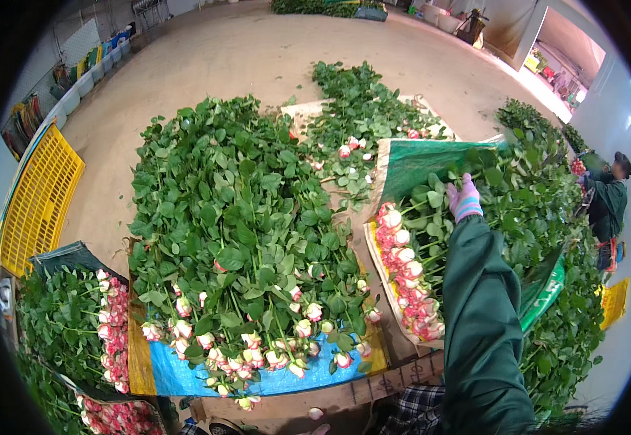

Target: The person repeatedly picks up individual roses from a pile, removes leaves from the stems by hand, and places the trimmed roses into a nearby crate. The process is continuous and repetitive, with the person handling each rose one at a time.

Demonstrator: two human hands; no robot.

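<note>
My right hand, in a lavender knitted glove with a striped cuff, reaches forward over leafy rose stems at the right. Leaves hide the fingertips, so I cannot tell whether they grip anything. Below and left of this hand, pink-and-white rose heads are lined up on a pale-edged wrap, beside a raised green woven sheet. Before me lies a large heap of leafy roses, blooms towards me, on a blue-and-yellow woven sheet. Only a small pinkish patch at the bottom edge may be my left glove.
A wooden board with marks runs along the near edge. Wrapped rose bundles lie at left, near a yellow plastic crate. More roses lie beyond. At far right stands another person beside greenery.
</note>
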